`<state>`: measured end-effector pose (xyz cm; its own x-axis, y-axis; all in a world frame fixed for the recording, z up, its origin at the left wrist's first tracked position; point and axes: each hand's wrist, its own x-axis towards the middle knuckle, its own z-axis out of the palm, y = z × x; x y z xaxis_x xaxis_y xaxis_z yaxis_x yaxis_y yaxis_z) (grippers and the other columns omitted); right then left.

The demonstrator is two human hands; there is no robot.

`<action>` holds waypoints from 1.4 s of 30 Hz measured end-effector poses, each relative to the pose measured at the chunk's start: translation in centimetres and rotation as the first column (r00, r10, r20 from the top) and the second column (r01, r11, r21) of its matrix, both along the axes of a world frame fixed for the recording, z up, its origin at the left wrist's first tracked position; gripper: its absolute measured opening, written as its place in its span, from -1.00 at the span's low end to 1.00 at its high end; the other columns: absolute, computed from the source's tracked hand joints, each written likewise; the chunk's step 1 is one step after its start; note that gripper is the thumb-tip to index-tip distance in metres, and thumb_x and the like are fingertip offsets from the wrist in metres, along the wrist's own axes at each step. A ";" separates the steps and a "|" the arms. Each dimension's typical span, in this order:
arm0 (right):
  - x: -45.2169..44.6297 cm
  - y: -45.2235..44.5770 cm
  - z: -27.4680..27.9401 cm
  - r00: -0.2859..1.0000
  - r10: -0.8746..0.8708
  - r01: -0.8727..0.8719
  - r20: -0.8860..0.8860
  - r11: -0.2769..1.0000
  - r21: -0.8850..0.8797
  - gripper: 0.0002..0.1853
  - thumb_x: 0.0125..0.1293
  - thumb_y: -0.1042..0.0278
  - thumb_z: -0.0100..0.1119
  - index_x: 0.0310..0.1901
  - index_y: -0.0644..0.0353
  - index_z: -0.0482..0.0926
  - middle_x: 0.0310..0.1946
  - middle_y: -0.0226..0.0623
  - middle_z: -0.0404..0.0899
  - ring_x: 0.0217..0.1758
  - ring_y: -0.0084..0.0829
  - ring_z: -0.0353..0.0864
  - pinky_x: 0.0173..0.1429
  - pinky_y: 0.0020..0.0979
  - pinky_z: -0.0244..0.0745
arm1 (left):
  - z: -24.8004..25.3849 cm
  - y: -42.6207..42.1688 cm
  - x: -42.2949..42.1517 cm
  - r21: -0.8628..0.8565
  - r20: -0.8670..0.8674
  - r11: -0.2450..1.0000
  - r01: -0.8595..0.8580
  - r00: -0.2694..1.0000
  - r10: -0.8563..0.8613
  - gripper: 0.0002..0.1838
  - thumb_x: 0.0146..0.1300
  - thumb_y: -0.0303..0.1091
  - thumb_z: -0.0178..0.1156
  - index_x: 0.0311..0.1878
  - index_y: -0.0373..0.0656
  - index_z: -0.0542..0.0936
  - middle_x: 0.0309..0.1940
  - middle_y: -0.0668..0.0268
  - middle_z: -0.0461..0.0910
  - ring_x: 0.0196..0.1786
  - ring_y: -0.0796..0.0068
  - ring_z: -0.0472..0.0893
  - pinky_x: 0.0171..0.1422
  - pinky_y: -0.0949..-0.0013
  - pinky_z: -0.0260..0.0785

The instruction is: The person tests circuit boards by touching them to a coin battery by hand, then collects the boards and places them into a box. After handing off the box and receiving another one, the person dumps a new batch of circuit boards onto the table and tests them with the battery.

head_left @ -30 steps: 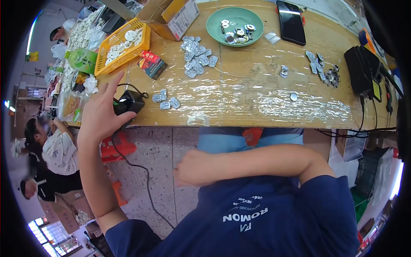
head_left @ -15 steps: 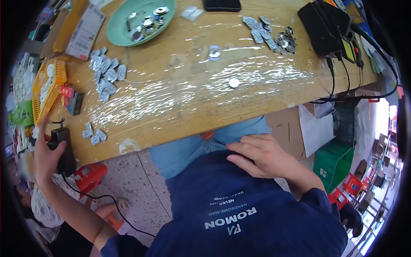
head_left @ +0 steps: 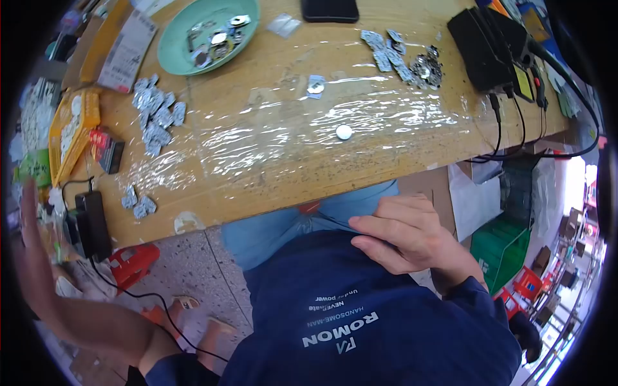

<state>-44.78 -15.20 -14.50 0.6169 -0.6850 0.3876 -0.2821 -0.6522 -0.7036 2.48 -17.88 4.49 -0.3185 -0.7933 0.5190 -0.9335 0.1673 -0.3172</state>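
My left hand (head_left: 37,267) is at the far left, beyond the table's edge, its fingers stretched upward and somewhat blurred. It holds nothing that I can see. Just right of it, a black power adapter (head_left: 96,225) with a cable lies at the table's left edge. My right hand (head_left: 405,235) hovers over my lap in front of the shirt, loosely curled, thumb apart from the index finger and nothing visible between them. On the table a small white round disc (head_left: 344,132) lies nearest to it. Behind that is a silvery piece with a round centre (head_left: 315,86).
A green plate (head_left: 170,51) holds small metal parts. Piles of silvery pieces (head_left: 154,109) lie left and back right (head_left: 386,51). A yellow basket (head_left: 80,138), small red-black box (head_left: 107,149), phone (head_left: 330,9) and black corded device (head_left: 486,48) surround the table's middle. A person sits lower left.
My left hand has moved left, away from the power adapter. My right hand has lifted and shifted slightly right over my lap. The view has shifted slightly; the table parts stay put.
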 end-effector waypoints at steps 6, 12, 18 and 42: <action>1.8 -1.4 1.0 0.993 0.009 0.011 0.114 0.984 -0.177 -0.73 0.21 0.53 0.50 -0.06 0.37 0.74 -0.61 -0.32 0.54 -0.65 -0.35 0.47 -0.51 -0.36 0.27 | -0.1 -2.5 -8.5 -0.357 -0.367 0.914 0.190 0.872 -0.325 -0.44 0.43 -0.16 0.35 0.25 -0.50 0.60 0.01 -0.07 0.69 -0.04 0.18 0.73 0.04 0.23 0.69; 0.6 -2.7 1.0 0.977 -0.140 0.172 0.162 0.964 -0.204 -0.78 0.20 0.60 0.45 -0.10 0.40 0.75 -0.61 -0.30 0.53 -0.64 -0.40 0.44 -0.51 -0.37 0.21 | -7.4 -1.7 -9.5 -0.600 -0.262 0.657 0.456 0.664 -0.701 -0.60 0.63 -0.31 0.05 0.26 -0.49 0.59 0.05 -0.19 0.61 -0.17 0.11 0.71 0.00 0.16 0.64; -0.9 -4.2 0.0 0.927 -0.358 0.374 0.117 0.908 -0.188 -0.85 0.27 0.66 0.40 -0.12 0.39 0.77 -0.61 -0.36 0.50 -0.61 -0.53 0.42 -0.50 -0.46 0.16 | -18.1 2.4 -14.2 -0.260 -0.830 0.937 0.235 0.440 -0.341 -0.75 0.22 -0.72 0.29 -0.02 -0.40 0.68 -0.17 0.07 0.69 -0.22 0.31 0.62 -0.09 0.32 0.50; 2.3 -6.9 -0.3 0.936 -0.320 0.308 -0.147 0.946 -0.100 -0.78 0.26 0.46 0.54 -0.22 0.18 0.61 -0.28 -0.28 0.60 -0.36 -0.26 0.65 -0.31 -0.31 0.54 | -18.3 -0.1 -20.0 0.251 -0.778 0.883 0.397 0.625 -0.059 -0.70 0.25 -0.53 0.49 0.05 -0.27 0.73 -0.16 0.16 0.67 -0.24 0.16 0.69 -0.21 0.22 0.53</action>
